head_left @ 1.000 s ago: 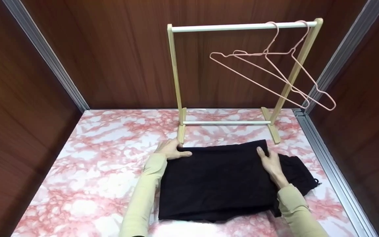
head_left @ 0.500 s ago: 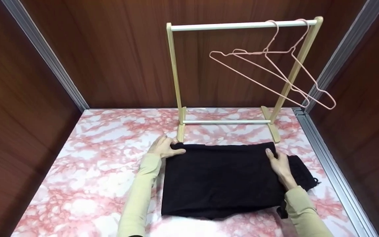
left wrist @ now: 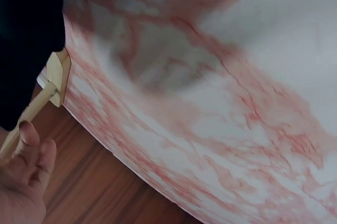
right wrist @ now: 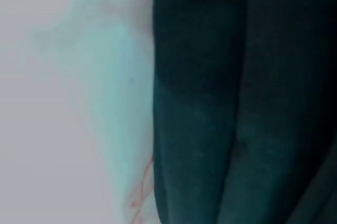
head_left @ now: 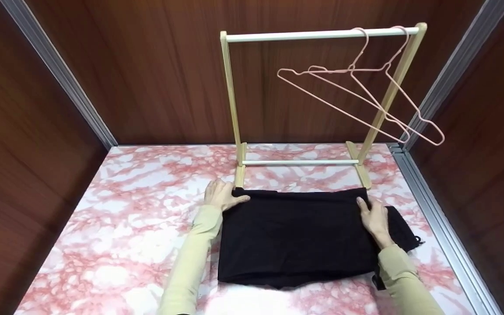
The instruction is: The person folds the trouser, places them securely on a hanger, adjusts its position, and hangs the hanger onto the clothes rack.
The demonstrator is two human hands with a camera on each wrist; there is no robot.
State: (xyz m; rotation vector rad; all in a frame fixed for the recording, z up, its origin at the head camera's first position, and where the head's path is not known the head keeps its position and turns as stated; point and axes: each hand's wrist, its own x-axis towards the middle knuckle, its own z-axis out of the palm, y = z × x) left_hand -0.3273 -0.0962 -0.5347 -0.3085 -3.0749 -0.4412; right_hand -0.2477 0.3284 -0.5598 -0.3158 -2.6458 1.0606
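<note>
The left hand (head_left: 222, 197) and right hand (head_left: 374, 218) pinch the far corners of a folded black garment (head_left: 298, 238), thumbs on top; it spreads over the pink-marbled tabletop (head_left: 138, 218), just before a clothes rack (head_left: 287, 36) bearing two pink hangers (head_left: 351, 68)

The left hand (left wrist: 23, 182) is by dark cloth (left wrist: 29, 34), contact unclear; a wooden foot (left wrist: 60, 74) stands on marbled tabletop (left wrist: 210, 113).
</note>
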